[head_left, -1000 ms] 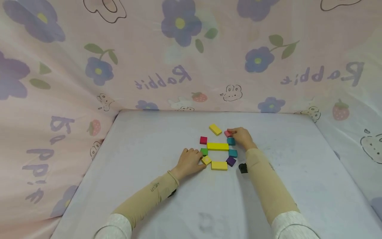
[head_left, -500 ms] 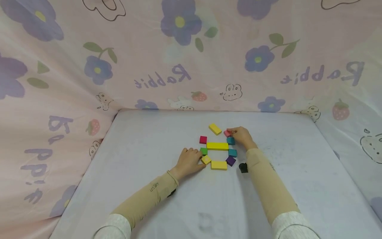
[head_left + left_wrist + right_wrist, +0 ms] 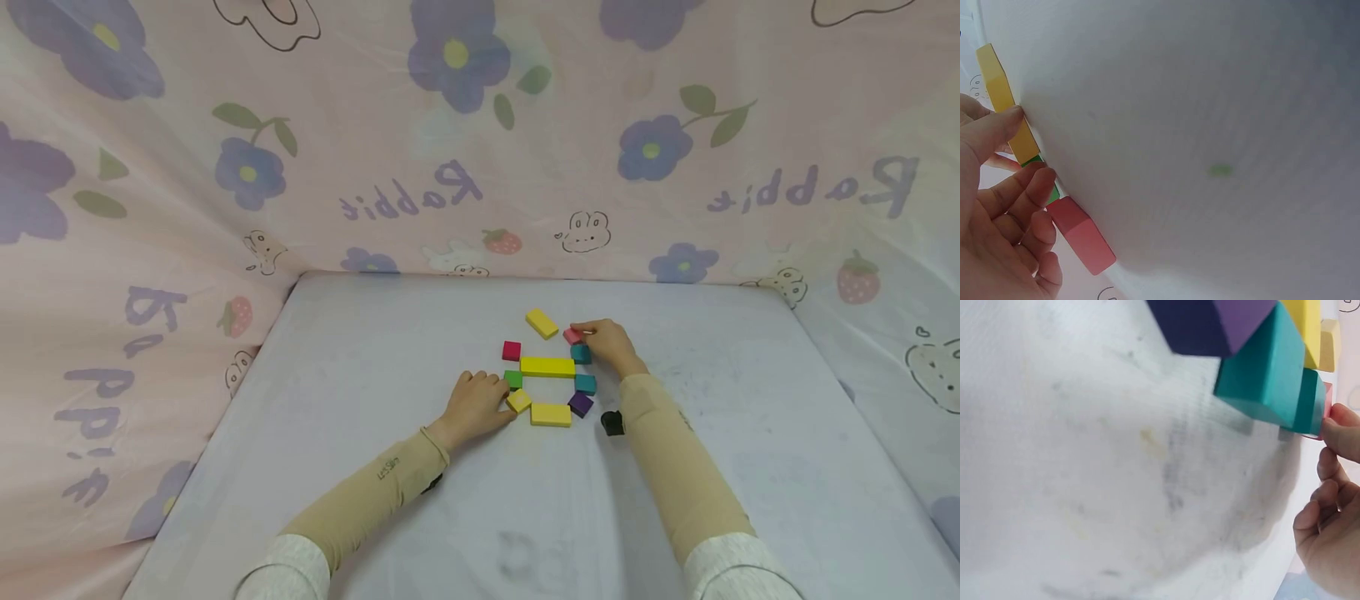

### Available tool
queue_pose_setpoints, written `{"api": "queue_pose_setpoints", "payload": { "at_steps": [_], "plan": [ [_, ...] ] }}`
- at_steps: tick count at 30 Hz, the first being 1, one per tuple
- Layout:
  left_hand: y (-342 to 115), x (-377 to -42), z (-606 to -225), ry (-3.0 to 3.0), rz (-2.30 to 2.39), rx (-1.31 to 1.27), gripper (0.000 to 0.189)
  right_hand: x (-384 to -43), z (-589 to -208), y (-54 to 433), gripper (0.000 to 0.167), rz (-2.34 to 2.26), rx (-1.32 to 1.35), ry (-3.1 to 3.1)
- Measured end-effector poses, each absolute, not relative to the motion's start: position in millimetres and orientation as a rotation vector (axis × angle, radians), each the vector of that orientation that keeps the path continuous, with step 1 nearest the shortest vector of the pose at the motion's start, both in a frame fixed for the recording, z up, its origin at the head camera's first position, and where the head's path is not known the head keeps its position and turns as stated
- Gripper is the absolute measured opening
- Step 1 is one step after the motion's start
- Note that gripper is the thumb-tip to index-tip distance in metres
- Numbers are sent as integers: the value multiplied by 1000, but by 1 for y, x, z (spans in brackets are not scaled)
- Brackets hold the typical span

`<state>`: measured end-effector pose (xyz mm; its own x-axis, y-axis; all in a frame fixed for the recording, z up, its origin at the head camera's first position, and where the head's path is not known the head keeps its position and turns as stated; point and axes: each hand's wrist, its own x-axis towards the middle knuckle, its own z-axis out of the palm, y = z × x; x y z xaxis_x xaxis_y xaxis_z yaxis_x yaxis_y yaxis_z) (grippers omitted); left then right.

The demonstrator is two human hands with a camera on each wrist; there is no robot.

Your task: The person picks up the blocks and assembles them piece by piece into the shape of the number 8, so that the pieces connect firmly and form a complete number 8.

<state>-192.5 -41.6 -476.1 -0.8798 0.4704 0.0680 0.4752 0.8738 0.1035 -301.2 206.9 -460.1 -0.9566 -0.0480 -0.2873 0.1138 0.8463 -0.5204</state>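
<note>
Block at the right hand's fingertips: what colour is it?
Pink block; its colour shows best in the head view.

head view slightly shifted, printed backdrop a touch rightward

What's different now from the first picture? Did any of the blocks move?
Nothing visibly changed. The right hand still holds the pink block, the left hand still holds the small yellow block, and the other blocks lie where they were.
</note>
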Motion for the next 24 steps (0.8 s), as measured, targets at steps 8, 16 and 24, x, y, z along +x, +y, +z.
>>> {"api": "queue_pose_setpoints", "payload": {
  "at_steps": [8,16,24],
  "plan": [
    [-41,-192,-476,-2978,-186,-759,31,-302,-463,209,42,-827,60,2715],
    [-42,-191,-472,-2976,-198,-756,28,-302,-465,209,40,-860,48,2718],
    [-45,-190,-470,-2981,-186,-754,29,-299,-464,208,39,-861,49,2723]
  ]
}}
